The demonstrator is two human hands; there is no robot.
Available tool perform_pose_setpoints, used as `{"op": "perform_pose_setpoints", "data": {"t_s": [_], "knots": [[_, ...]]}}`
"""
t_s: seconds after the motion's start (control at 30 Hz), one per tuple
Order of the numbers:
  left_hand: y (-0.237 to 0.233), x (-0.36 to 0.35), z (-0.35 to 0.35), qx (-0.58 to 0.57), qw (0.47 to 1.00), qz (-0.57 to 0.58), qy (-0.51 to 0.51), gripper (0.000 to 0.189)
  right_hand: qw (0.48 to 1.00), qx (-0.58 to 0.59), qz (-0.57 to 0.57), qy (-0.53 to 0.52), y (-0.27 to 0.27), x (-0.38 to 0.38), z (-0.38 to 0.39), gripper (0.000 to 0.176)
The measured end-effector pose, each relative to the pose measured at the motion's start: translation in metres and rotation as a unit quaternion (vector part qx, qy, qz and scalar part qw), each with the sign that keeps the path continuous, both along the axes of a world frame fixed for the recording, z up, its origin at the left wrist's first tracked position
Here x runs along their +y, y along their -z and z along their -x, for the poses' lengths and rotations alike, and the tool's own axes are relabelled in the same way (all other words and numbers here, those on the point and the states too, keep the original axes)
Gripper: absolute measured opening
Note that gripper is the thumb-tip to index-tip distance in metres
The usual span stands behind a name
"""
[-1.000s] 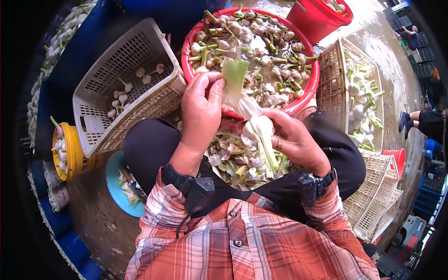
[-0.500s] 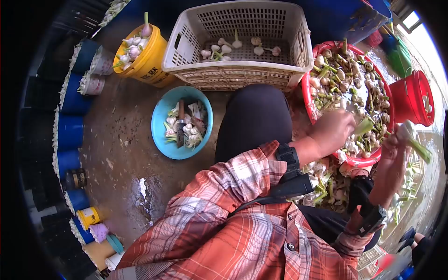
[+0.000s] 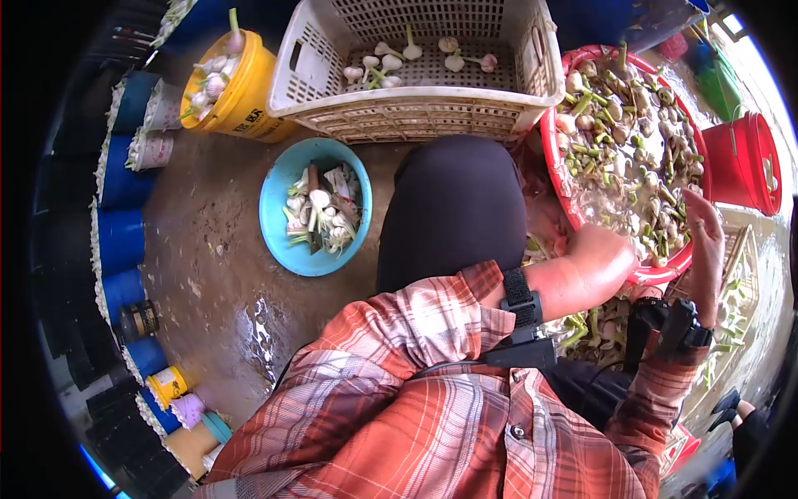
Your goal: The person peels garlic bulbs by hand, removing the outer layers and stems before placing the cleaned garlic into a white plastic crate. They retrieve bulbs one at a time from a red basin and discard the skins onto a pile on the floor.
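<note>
Wet concrete floor (image 3: pixel 208 274) all round. Left hand (image 3: pixel 594 256) curls at the near rim of the basin (image 3: pixel 551 162) (its grasp hidden); right hand (image 3: pixel 706 237) spreads open, empty, just right. Garlic (image 3: pixel 619 108) fills the basin; crate (image 3: pixel 416 121) sits far left.

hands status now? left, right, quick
Left hand: fingers hidden, curled down by the red basin rim; cannot tell.
Right hand: open, fingers raised, nothing visible in it.
</note>
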State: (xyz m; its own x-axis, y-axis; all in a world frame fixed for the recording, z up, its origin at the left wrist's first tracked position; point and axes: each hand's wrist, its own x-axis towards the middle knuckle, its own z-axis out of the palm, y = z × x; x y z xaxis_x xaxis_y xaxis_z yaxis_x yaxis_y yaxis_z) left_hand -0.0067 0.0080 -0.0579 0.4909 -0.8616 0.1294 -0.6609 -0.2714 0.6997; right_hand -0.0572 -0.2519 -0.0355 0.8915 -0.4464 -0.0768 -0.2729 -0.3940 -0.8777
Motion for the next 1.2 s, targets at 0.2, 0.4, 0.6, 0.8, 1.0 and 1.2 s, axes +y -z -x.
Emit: {"op": "perform_pose_setpoints", "data": {"t_s": [0.2, 0.4, 0.6, 0.8, 1.0, 1.2], "knots": [[-0.033, 0.001, -0.018, 0.075, 0.996, 0.052, 0.008, 0.014, 0.984, 0.141, 0.045, 0.102, 0.132, -0.04, 0.035, 0.041], [-0.033, -0.005, -0.032, 0.061, 0.998, -0.005, 0.014, 0.016, 0.966, 0.145, 0.183, 0.115, 0.158, -0.022, -0.03, 0.029], [-0.034, -0.015, -0.029, 0.056, 0.997, -0.041, 0.017, 0.017, 0.958, 0.266, 0.073, 0.082, 0.213, -0.032, -0.082, 0.031], [-0.03, -0.018, -0.03, 0.079, 0.997, -0.001, -0.002, 0.018, 0.978, 0.048, -0.044, 0.2, 0.15, 0.001, -0.054, 0.021], [-0.036, -0.029, -0.029, 0.087, 0.991, 0.047, -0.094, 0.041, 0.961, -0.149, -0.046, 0.23, 0.039, 0.04, 0.007, 0.036], [-0.029, -0.036, -0.023, 0.092, 0.995, 0.039, -0.032, 0.034, 0.976, -0.102, 0.182, 0.062, -0.04, 0.116, 0.023, 0.047]]}}
